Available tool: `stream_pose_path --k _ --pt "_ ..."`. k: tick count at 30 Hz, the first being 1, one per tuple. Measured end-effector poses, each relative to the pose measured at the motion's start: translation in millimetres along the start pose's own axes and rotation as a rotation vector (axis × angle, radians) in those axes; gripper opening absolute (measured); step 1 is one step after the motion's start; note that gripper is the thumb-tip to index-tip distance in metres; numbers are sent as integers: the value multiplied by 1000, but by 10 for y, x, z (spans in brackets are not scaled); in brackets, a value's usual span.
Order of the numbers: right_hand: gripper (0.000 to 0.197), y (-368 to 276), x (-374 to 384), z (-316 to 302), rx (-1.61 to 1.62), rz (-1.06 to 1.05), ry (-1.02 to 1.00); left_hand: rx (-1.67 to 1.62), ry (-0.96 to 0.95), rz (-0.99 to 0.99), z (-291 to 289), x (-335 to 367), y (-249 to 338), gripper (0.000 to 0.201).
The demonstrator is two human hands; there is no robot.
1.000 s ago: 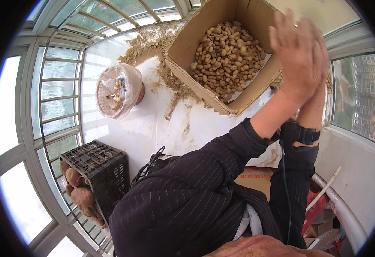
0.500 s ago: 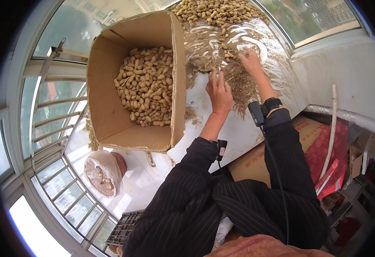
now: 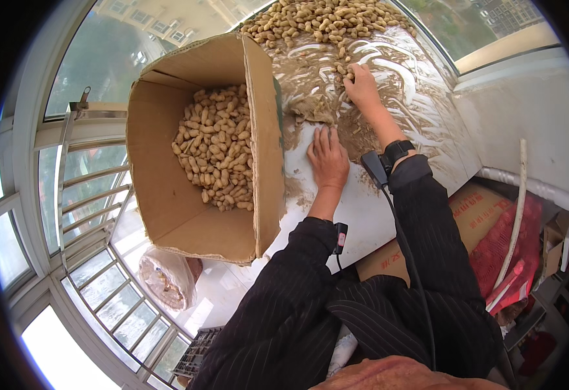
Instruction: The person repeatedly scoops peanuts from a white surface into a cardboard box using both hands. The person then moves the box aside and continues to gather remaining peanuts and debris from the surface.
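Observation:
My left hand point(image 3: 329, 159) lies palm down on the white tabletop point(image 3: 304, 166), fingers stretched out and holding nothing. Just beyond its fingertips is a crumpled, dirt-coloured clump point(image 3: 314, 109); whether it is cloth or soil I cannot tell. Farther ahead, my right hand point(image 3: 364, 90) has its fingers curled down around a few peanuts point(image 3: 347, 73) on the dirty part of the surface. A big heap of unshelled peanuts point(image 3: 323, 21) covers the far end. To the left, a tilted cardboard box point(image 3: 167, 224) holds many more peanuts point(image 3: 216, 149) inside.
Loose soil point(image 3: 356, 130) is smeared over the tabletop. Windows and a metal rail point(image 3: 96, 172) border the left. At lower left sits a clear plastic bag point(image 3: 166, 276). Flat cardboard point(image 3: 473, 214), a red mesh bag point(image 3: 492, 247) and a pale stick point(image 3: 517, 214) stand at right.
My right hand has come down onto the small peanuts ahead and curled its fingers. The left hand has flattened on the tabletop. The whole view has shifted slightly.

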State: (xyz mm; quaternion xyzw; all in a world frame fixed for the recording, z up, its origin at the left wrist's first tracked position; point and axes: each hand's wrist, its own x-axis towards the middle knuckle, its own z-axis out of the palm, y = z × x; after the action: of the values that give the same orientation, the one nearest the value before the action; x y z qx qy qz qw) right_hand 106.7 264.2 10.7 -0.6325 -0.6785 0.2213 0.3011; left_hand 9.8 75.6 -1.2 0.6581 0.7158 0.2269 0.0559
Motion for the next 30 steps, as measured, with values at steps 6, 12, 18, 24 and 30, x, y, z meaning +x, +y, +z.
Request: stream_pose_path --k 6,12,18,24,30 --pt "54 -15 409 15 -122 -83 -57 9 -4 -6 5 7 -2 46" --pt "57 -164 441 118 -398 -179 -20 4 12 -4 -9 5 6 46" --pt "30 -129 367 277 -528 -390 97 -6 17 -6 2 12 3 48" --pt "20 -97 350 295 -501 -459 53 -14 11 -9 3 8 5 49" --pt "18 -81 322 319 -376 -351 -2 -21 0 -6 -17 19 5 48"
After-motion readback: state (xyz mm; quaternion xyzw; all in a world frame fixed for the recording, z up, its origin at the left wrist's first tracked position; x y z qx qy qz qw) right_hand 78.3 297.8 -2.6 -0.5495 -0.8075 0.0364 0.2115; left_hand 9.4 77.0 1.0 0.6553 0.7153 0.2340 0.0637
